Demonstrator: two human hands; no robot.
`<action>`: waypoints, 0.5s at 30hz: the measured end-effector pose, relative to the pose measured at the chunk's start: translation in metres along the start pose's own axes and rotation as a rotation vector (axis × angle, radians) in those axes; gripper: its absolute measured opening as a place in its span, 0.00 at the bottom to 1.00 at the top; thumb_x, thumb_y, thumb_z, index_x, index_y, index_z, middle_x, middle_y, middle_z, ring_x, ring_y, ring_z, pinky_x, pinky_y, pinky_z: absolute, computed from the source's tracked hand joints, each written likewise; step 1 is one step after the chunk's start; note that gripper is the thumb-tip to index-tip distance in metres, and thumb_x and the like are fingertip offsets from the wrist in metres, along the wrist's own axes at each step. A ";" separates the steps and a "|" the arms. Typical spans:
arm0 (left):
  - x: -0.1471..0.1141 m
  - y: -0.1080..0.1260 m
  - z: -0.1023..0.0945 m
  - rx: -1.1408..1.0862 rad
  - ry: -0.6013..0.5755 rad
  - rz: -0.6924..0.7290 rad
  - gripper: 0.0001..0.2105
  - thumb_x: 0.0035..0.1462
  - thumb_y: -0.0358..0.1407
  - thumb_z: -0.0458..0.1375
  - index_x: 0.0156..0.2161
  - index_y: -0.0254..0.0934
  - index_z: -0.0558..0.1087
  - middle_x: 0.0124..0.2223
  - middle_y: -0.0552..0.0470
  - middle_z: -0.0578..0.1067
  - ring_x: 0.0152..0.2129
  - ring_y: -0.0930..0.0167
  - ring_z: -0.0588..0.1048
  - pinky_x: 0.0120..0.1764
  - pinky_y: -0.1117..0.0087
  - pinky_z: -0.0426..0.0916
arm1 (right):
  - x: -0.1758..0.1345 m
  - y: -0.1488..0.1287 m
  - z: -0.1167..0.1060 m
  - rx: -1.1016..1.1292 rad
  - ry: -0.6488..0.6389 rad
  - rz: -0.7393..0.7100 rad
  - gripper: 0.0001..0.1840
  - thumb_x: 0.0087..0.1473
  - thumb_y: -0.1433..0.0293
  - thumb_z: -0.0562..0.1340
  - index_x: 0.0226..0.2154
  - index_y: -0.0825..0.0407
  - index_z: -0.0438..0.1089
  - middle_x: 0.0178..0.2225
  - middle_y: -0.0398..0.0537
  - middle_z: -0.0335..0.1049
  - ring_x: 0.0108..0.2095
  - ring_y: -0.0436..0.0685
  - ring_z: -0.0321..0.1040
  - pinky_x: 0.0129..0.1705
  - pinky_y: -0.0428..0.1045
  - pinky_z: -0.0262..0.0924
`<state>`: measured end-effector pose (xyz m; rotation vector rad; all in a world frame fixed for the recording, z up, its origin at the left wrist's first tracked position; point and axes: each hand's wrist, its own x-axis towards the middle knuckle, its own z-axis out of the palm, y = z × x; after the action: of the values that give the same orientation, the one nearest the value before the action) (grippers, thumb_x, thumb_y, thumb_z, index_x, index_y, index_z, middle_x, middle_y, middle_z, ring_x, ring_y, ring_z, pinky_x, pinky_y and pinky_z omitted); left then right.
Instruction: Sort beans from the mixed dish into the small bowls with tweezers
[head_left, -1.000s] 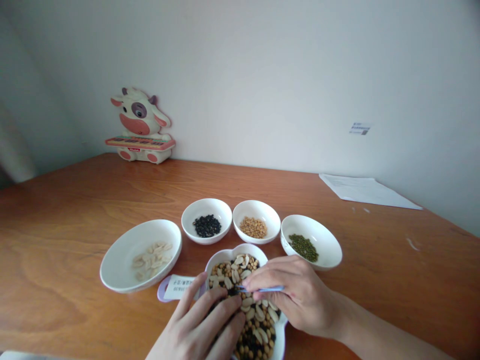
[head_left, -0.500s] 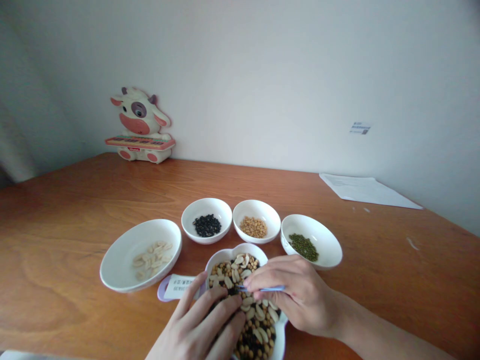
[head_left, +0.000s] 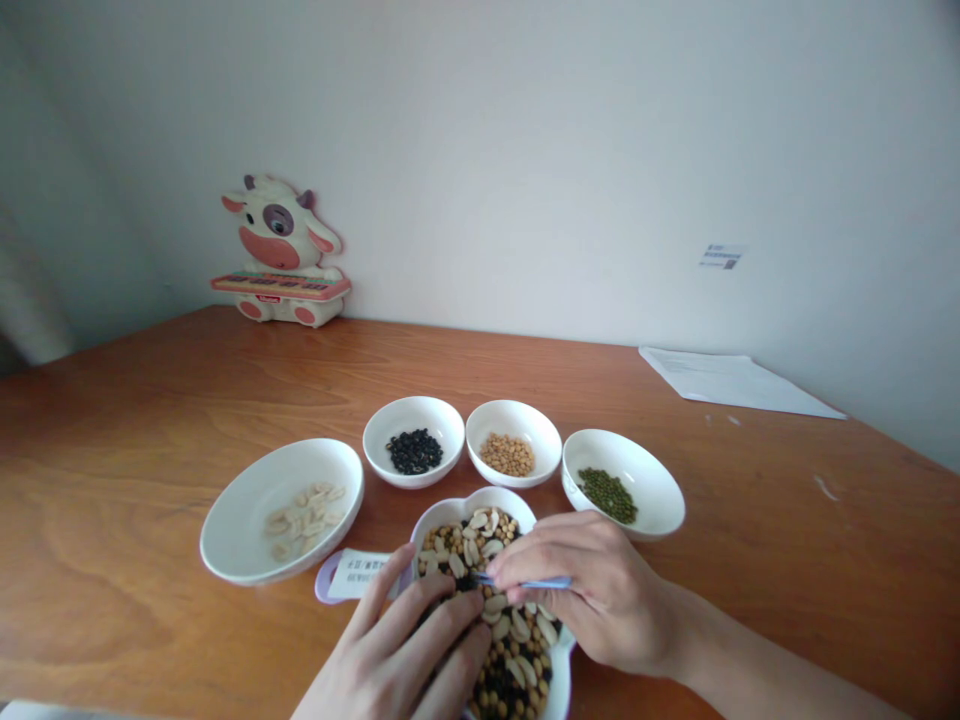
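My right hand [head_left: 592,585] pinches slim blue tweezers [head_left: 551,581], their tip down among mixed beans and peanuts [head_left: 517,630]. This mix lies in a white, wavy-edged tray [head_left: 559,680] with a lilac handle [head_left: 325,580] and a label [head_left: 361,574]. Over the tray's left side rests my left hand [head_left: 397,650], fingers stretched and apart, holding nothing. Its fingertips are close to the tweezers' tip and partly hide the mix. What the tip touches is too small to make out.
Beyond the tray stand white bowls of peanut halves [head_left: 304,520], black beans [head_left: 414,452], soybeans [head_left: 507,454] and mung beans [head_left: 607,494]. A cow-shaped toy keyboard [head_left: 281,255] stands at the back left against the wall. White papers [head_left: 735,380] lie at the back right.
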<state>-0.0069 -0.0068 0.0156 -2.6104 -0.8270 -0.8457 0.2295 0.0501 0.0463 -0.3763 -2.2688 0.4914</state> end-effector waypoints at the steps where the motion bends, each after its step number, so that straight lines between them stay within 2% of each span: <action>1: 0.000 -0.001 0.000 0.007 0.001 0.007 0.18 0.75 0.36 0.44 0.48 0.40 0.77 0.49 0.59 0.79 0.48 0.73 0.74 0.71 0.63 0.38 | 0.000 0.000 0.000 -0.003 0.002 -0.004 0.07 0.64 0.77 0.60 0.43 0.54 0.72 0.35 0.49 0.81 0.35 0.53 0.79 0.39 0.46 0.72; 4: 0.000 -0.003 0.000 0.034 0.003 0.030 0.16 0.74 0.36 0.46 0.48 0.40 0.77 0.48 0.59 0.80 0.47 0.73 0.75 0.71 0.64 0.39 | 0.001 -0.002 -0.001 -0.018 0.013 -0.013 0.08 0.65 0.77 0.59 0.44 0.53 0.72 0.34 0.49 0.81 0.34 0.53 0.79 0.38 0.46 0.72; 6: 0.000 -0.004 -0.001 0.047 -0.001 0.043 0.14 0.73 0.37 0.49 0.48 0.40 0.77 0.48 0.58 0.80 0.47 0.73 0.75 0.71 0.64 0.44 | 0.001 -0.005 -0.004 -0.051 0.038 -0.001 0.08 0.65 0.77 0.59 0.44 0.53 0.72 0.34 0.48 0.81 0.34 0.53 0.79 0.37 0.46 0.72; 10: -0.002 -0.005 -0.001 0.061 -0.013 0.054 0.11 0.71 0.39 0.53 0.49 0.40 0.77 0.49 0.56 0.80 0.46 0.72 0.76 0.68 0.63 0.54 | 0.000 -0.010 -0.020 -0.164 0.166 0.042 0.10 0.63 0.79 0.59 0.41 0.52 0.73 0.34 0.48 0.82 0.33 0.54 0.80 0.37 0.46 0.73; 12: -0.003 -0.004 -0.002 0.059 -0.013 0.052 0.11 0.71 0.39 0.53 0.49 0.40 0.77 0.49 0.56 0.80 0.46 0.72 0.76 0.69 0.64 0.53 | -0.001 -0.010 -0.031 -0.250 0.269 0.073 0.10 0.61 0.79 0.59 0.39 0.51 0.74 0.33 0.47 0.81 0.32 0.53 0.79 0.35 0.45 0.72; 15: -0.003 -0.004 -0.003 0.052 -0.014 0.048 0.13 0.72 0.39 0.50 0.50 0.40 0.77 0.48 0.58 0.80 0.46 0.72 0.76 0.71 0.63 0.43 | -0.005 -0.002 -0.048 -0.430 0.422 0.170 0.08 0.61 0.76 0.61 0.35 0.51 0.75 0.31 0.45 0.81 0.29 0.53 0.78 0.31 0.45 0.69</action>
<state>-0.0122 -0.0063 0.0166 -2.5832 -0.7762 -0.7829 0.2679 0.0573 0.0741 -0.8121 -1.9211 -0.0085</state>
